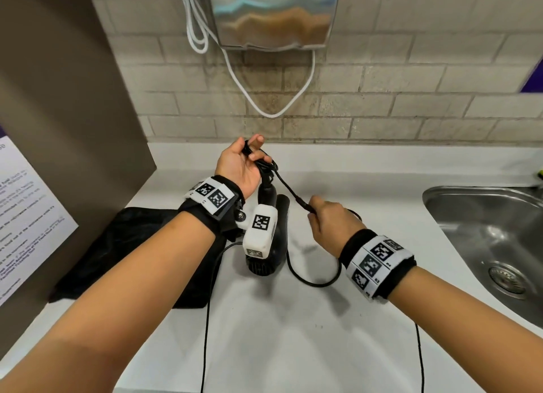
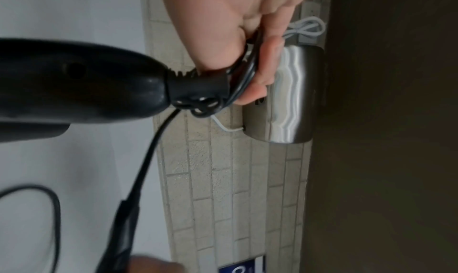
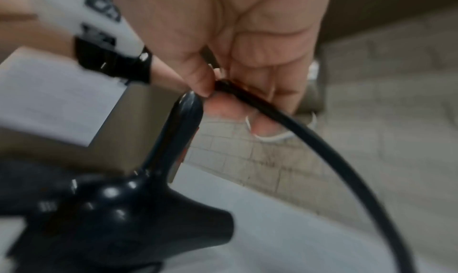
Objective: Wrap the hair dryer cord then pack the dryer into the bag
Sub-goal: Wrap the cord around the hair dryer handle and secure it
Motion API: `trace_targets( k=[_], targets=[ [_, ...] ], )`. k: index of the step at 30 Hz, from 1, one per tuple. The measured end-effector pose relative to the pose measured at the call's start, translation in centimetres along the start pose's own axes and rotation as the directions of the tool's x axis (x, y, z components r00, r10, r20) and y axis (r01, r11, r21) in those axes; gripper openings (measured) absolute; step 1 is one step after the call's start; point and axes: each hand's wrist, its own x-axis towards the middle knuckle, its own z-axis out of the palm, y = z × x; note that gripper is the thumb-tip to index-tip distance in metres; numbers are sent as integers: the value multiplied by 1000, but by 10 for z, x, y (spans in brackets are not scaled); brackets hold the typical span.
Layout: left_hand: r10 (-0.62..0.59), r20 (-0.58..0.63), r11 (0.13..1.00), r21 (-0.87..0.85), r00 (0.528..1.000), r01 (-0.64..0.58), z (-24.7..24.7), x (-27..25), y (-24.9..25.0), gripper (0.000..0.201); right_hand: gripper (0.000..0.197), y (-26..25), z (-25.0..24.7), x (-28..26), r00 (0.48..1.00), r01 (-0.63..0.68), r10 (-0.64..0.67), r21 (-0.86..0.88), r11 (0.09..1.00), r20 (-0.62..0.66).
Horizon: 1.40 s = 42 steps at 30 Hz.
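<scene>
Both forearms are bare, no sleeves. The left wrist wears a black strap (image 1: 205,216) topped by a white band (image 1: 211,197) printed with black-and-white square fiducial markers. Beneath that wrist hangs a white boxy camera housing (image 1: 260,231), one marker on its upper face, another lower down, and a round silver screw (image 1: 241,215) at its mount. The right wrist carries a matching black cuff (image 1: 379,263), its white band (image 1: 376,262) showing three square markers in a row.
</scene>
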Motion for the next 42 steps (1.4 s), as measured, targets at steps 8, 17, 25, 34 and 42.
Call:
trace_targets(
  k=[8, 17, 25, 34, 42],
  targets=[
    [47, 165, 738, 658, 985, -146, 23, -21, -10, 34, 17, -17, -43, 31, 719, 456, -646, -526, 718, -258],
    [-389, 304, 627, 779, 870, 8, 32, -34, -2, 91, 44, -36, -96, 65, 921, 334, -318, 33, 942, -225],
    [-327, 246, 701, 711, 912, 60, 26, -27, 0, 81, 26, -11, -92, 71, 957, 291, -264, 431, 854, -121],
    [-265, 221, 734, 678, 939, 47, 23, -21, 5, 59, 34, -4, -70, 58, 967, 254, -224, 572, 780, -122],
    [-104, 276, 761, 641, 956, -102, 17, -20, -7, 34, 31, -3, -65, 67, 964, 211, -105, 467, 859, -243]
  ],
)
